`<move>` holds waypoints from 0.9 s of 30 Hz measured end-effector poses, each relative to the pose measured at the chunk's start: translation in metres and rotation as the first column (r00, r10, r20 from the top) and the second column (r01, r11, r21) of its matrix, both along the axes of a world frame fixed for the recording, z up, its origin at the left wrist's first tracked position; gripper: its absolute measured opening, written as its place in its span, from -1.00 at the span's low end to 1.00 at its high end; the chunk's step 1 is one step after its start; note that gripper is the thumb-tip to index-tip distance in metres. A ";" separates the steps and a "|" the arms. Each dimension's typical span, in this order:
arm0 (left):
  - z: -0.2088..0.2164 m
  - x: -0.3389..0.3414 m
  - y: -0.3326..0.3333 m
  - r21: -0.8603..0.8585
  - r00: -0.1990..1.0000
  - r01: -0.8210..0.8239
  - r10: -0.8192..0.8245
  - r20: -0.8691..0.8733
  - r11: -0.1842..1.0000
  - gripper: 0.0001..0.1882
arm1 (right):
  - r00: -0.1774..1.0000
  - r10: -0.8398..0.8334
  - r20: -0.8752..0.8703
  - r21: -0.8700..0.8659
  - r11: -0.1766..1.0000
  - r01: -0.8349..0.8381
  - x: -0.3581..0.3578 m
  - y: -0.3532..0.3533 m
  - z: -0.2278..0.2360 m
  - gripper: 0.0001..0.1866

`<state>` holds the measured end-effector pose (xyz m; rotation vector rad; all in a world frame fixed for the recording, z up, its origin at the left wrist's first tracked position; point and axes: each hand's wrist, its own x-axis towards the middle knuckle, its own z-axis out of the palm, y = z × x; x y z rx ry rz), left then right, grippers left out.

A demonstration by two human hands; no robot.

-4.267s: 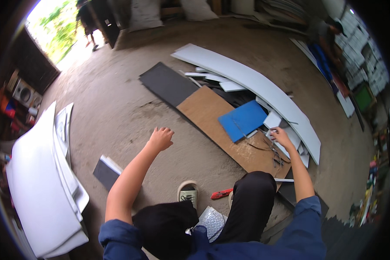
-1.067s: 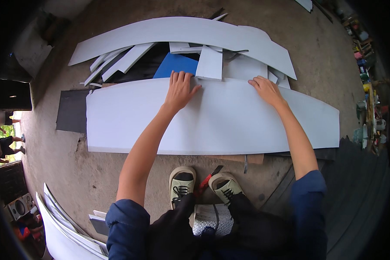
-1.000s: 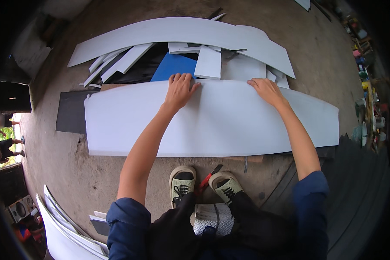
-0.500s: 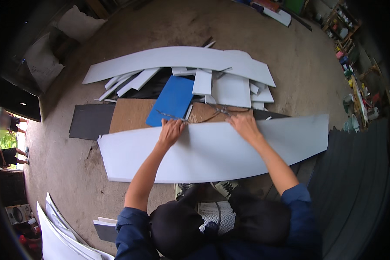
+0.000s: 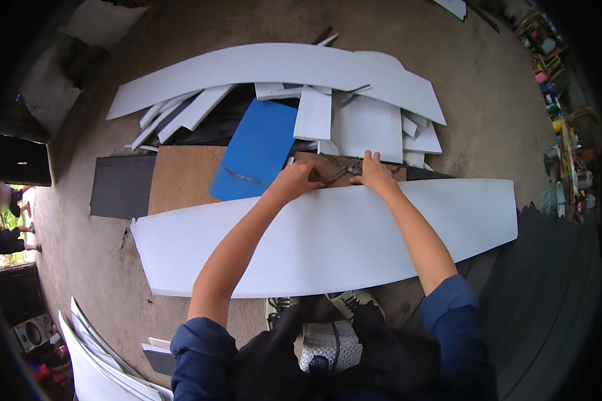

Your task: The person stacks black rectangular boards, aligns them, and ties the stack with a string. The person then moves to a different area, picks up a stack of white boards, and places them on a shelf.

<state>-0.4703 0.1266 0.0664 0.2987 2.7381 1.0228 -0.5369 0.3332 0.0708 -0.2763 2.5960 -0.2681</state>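
A long white board [image 5: 247,247] with a curved edge lies in front of my feet. Over its far edge reaches my left hand [image 5: 294,180], its fingers curled round a dark strap [image 5: 241,178]. A loose end of this strap trails left across a blue panel [image 5: 257,144]. Close by on the right, my right hand [image 5: 376,174] has its fingers and thumb apart around the strap's crossing. The strap crosses itself between my hands, over brown board [image 5: 394,174]. My fingers partly hide the crossing, so I cannot tell whether it is knotted.
Beyond lies a pile of white offcuts [image 5: 314,113] topped by a long curved white board [image 5: 234,67]. A dark grey sheet [image 5: 122,187] is at the left. Curved white sheets [image 5: 100,361] stand at lower left, dark corrugated sheets [image 5: 548,287] at right. People [image 5: 8,237] stand at far left.
My left hand has moved right, closer to my right hand. My right hand's fingers have lifted and spread beside the strap crossing. The view has shifted slightly.
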 end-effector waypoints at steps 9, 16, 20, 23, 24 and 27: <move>0.000 -0.029 0.019 -0.033 0.993 0.047 -0.050 -0.106 0.998 -0.76 | 0.994 -0.080 -0.069 -0.287 0.956 0.057 -0.032 0.008 -0.001 -0.84; 0.118 -0.099 0.026 0.500 0.879 -0.228 0.397 -0.263 0.835 -0.87 | 0.869 -0.493 -0.043 -0.894 0.407 0.187 -0.101 0.024 0.099 -0.88; 0.144 -0.136 0.031 0.884 0.864 -0.256 0.502 0.028 0.392 -0.83 | 0.815 -0.575 0.076 -0.989 0.058 0.134 -0.124 0.020 0.137 -0.86; 0.131 -0.150 0.040 0.963 0.853 -0.261 0.483 0.196 0.070 -0.75 | 0.840 -0.518 0.159 -0.981 0.012 0.193 -0.134 0.029 0.123 -0.78; 0.120 -0.153 0.045 0.952 0.857 -0.298 0.461 0.232 0.076 -0.68 | 0.852 -0.489 0.185 -0.973 0.028 0.227 -0.136 0.035 0.107 -0.73; 0.066 -0.145 0.027 0.797 0.806 -0.517 0.491 0.330 0.312 -0.40 | 0.891 -0.446 0.086 -0.754 0.555 0.351 -0.121 0.030 0.060 -0.47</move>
